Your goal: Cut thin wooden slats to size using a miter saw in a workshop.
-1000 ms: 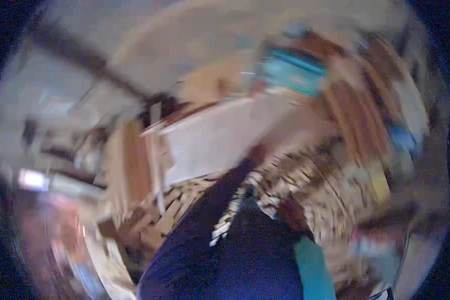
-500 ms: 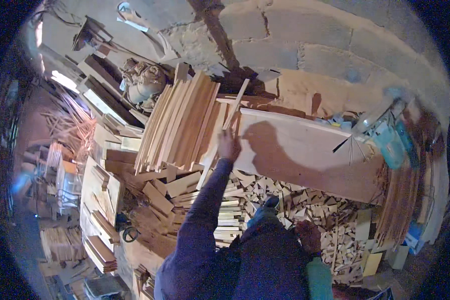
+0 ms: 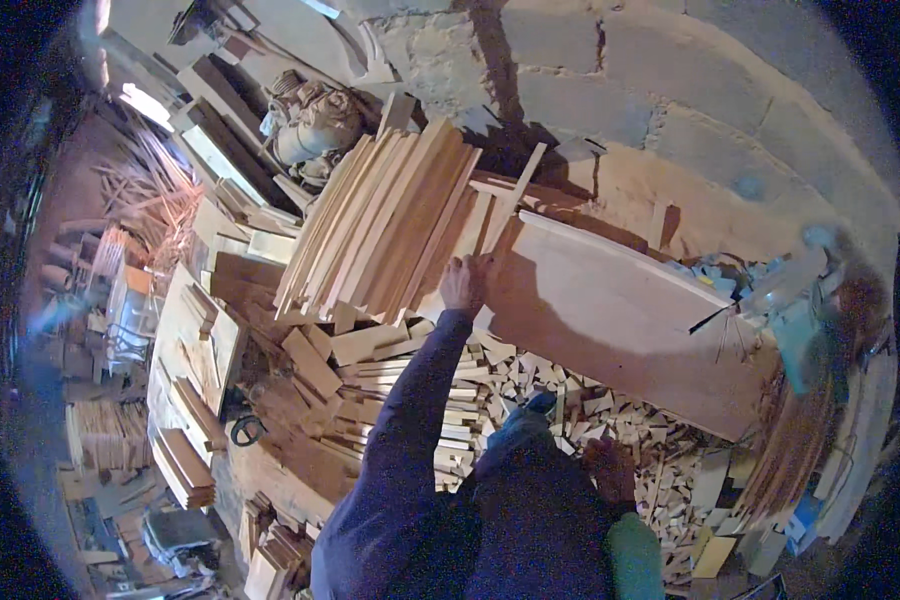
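My left hand [image 3: 463, 285] reaches forward to the right edge of a row of long wooden boards [image 3: 385, 225]. Its fingers are closed on the near end of a thin wooden strip [image 3: 520, 190], which slants away up and to the right. A second, shorter strip [image 3: 484, 215] lies beside it. To the right of the strips is a wide pale panel [image 3: 610, 310] with my shadow on it. My right hand [image 3: 610, 468] hangs low near my body, above a heap of small wood offcuts [image 3: 590, 405]; its fingers are too dark to make out.
A block wall [image 3: 630, 100] rises behind the panel. To the left, a light board [image 3: 180, 345] carries short planks. More boards [image 3: 810, 440] stand at the right, near a turquoise object [image 3: 795, 335]. Short stacked pieces [image 3: 280, 560] sit at the lower left.
The view has shifted, so the scene sits differently in the picture. My left hand has drawn toward the strip's near end, and less of the strip shows below the hand. My right hand stays low.
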Demonstrator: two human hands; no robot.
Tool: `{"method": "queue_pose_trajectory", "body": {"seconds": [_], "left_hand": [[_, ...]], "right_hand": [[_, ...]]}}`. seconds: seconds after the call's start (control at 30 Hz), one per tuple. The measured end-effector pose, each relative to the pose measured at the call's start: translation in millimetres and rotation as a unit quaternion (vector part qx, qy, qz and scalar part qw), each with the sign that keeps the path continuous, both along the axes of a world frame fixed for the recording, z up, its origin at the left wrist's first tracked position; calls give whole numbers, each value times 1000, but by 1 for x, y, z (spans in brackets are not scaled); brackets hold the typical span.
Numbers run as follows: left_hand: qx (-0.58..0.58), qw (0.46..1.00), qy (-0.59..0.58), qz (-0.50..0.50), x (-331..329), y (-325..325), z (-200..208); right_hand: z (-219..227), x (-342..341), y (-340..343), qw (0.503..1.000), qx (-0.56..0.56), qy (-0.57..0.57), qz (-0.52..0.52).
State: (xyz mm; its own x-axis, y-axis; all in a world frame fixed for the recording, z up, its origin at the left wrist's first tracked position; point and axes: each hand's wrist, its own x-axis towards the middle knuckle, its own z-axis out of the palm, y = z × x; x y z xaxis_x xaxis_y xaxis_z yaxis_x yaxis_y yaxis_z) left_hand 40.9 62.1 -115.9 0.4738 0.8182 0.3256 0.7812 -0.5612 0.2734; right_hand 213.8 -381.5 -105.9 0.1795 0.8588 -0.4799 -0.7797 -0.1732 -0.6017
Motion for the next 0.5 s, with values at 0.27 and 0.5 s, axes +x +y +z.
{"method": "queue_pose_trajectory", "body": {"seconds": [0.27,0.5], "left_hand": [[159,964,83,195,-35,28,5],[136,952,182,206,-62,40,-20]], "right_hand": [[-37,-6,-24,973,-144,86,-157],[-71,-1,-32,876,-80,-458,131]]}}
